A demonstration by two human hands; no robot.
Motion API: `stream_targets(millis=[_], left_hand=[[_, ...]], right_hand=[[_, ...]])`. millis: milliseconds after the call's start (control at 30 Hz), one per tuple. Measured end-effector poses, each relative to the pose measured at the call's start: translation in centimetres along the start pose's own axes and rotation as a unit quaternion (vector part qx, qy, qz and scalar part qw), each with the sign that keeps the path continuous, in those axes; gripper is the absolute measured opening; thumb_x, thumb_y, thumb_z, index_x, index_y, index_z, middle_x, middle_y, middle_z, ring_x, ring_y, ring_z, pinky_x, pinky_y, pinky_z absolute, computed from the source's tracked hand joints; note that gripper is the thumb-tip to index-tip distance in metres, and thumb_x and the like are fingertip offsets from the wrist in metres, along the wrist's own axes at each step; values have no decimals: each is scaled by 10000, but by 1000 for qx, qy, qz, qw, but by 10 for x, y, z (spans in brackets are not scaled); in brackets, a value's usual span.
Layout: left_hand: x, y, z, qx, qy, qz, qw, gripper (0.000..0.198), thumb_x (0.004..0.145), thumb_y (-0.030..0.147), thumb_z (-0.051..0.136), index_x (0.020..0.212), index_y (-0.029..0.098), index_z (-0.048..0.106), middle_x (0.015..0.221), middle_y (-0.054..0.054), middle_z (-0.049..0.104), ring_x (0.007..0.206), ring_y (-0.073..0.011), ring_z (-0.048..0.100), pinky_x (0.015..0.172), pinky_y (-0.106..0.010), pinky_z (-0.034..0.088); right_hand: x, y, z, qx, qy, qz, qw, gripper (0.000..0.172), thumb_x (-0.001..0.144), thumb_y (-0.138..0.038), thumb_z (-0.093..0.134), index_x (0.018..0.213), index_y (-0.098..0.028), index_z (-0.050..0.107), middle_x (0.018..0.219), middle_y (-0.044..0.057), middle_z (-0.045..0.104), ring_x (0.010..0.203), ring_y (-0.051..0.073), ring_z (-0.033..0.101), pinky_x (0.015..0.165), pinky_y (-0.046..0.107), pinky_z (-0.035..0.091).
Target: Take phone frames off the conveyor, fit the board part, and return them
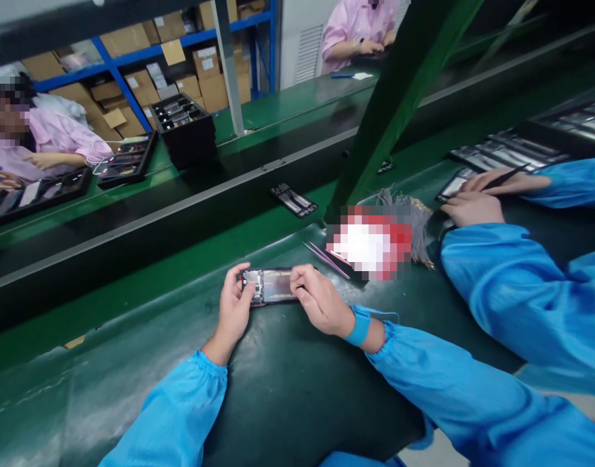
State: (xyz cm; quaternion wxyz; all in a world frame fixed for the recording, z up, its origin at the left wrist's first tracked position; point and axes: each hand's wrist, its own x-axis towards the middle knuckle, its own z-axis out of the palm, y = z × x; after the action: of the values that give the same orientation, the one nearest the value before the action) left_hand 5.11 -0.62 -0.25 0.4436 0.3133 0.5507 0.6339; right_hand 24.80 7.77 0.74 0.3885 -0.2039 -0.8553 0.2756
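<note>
Hands first: left hand (233, 310) grips the left end of an opened phone body (270, 286), thumb laid over the exposed board and camera end; right hand (320, 300) pinches the right end of the same phone body, fingers curled over its edge, a blue wrist strap (359, 326) on that wrist. Phone body lies lengthwise between the two hands, low over the dark green mat (287, 389), inner side up (fine parts too small to tell). Sleeves of both arms: bright blue, gathered cuffs. At 1 o'clock from the phone, close by: pink tweezers (326, 258), lying on the mat, points toward 10 o'clock. Just beyond the tweezers: a blurred red-and-white patch, with a fringed brush (414, 224) beside it. At 2 o'clock, well apart: a co-worker's hands (477, 198) in blue sleeves, one holding a thin dark tool (509, 175) over another phone part (453, 185). At 12 o'clock on the black conveyor belt (180, 227): a single phone frame (294, 200). At 10 o'clock beyond the belt: stacked black trays (183, 126), flat trays (126, 161) of parts, a person in pink seated (54, 146). At 12 to 1 o'clock, far: a second person in pink (358, 29). Behind, at 11 o'clock: blue shelving (117, 68) with cardboard boxes (207, 74).
</note>
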Motion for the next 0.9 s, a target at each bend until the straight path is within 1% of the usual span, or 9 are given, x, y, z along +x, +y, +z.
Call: stream_targets(millis=[67, 100, 167, 267, 433, 500, 600, 700, 900], left_hand=[[-3, 1, 2, 13, -33, -34, 999, 639, 850, 474, 757, 1407, 283, 509, 1080, -41, 658, 811, -165, 681, 565, -258, 630], [-4, 1, 3, 12, -45, -47, 998, 653, 848, 497, 753, 1410, 284, 499, 1140, -56, 634, 854, -183, 689, 555, -279, 646], [-7, 2, 5, -1, -63, -63, 996, 620, 839, 531, 752, 1345, 266, 514, 1190, -70, 595, 906, -206, 693, 556, -318, 671], [-10, 3, 7, -2, -87, -66, 994, 609, 810, 514, 796, 1272, 265, 488, 1145, -48, 588, 895, -190, 687, 593, -342, 689], [-10, 3, 10, 51, -55, -50, 996, 583, 788, 483, 826, 1203, 261, 481, 1055, -3, 571, 787, -130, 676, 576, -313, 682], [-10, 3, 11, 55, -51, -46, 996, 598, 794, 487, 819, 1238, 259, 490, 1068, -15, 593, 772, -131, 684, 570, -314, 681], [-12, 4, 11, 53, -70, -43, 995, 663, 780, 451, 842, 1319, 257, 509, 1121, -52, 646, 828, -158, 709, 618, -316, 691], [-12, 4, 10, 52, -79, -40, 995, 613, 772, 434, 853, 1279, 240, 569, 1127, -56, 662, 854, -163, 708, 637, -315, 696], [-12, 1, 9, 58, -72, -43, 995, 537, 801, 459, 822, 1238, 229, 610, 1052, -29, 647, 817, -145, 691, 626, -329, 700]], right_hand=[[1, -1, -1, -11, 11, 20, 1000, 181, 1056, -212, 333, 967, -232, 490, 834, 42, 611, 716, 233, 569, 710, 387, 456], [1, -2, 0, -25, 13, 22, 999, 193, 1066, -202, 336, 987, -226, 511, 845, 45, 622, 729, 232, 579, 718, 389, 459], [1, -4, 5, -54, 14, 10, 998, 188, 1082, -204, 388, 1030, -211, 568, 923, 72, 652, 816, 241, 616, 755, 397, 476], [1, -3, 11, -69, 12, -34, 997, 176, 1091, -216, 487, 1065, -204, 661, 978, 84, 686, 893, 244, 645, 782, 396, 495], [1, 0, 11, -97, -8, -76, 992, 192, 1075, -209, 553, 1195, -167, 698, 1008, 103, 729, 893, 262, 651, 790, 430, 503], [1, -1, 9, -116, -12, -83, 990, 182, 1067, -202, 569, 1184, -157, 702, 1013, 113, 732, 893, 271, 651, 774, 433, 498], [1, -3, 7, -120, 10, -94, 988, 146, 1054, -164, 590, 1127, -169, 717, 978, 98, 733, 866, 258, 656, 750, 413, 490], [2, -5, 7, -125, 29, -100, 987, 127, 1056, -158, 600, 1114, -161, 714, 970, 96, 737, 842, 248, 659, 724, 400, 479], [2, -5, 6, -153, 11, -95, 984, 161, 1095, -203, 561, 1130, -188, 717, 981, 85, 757, 841, 233, 664, 707, 396, 444]])
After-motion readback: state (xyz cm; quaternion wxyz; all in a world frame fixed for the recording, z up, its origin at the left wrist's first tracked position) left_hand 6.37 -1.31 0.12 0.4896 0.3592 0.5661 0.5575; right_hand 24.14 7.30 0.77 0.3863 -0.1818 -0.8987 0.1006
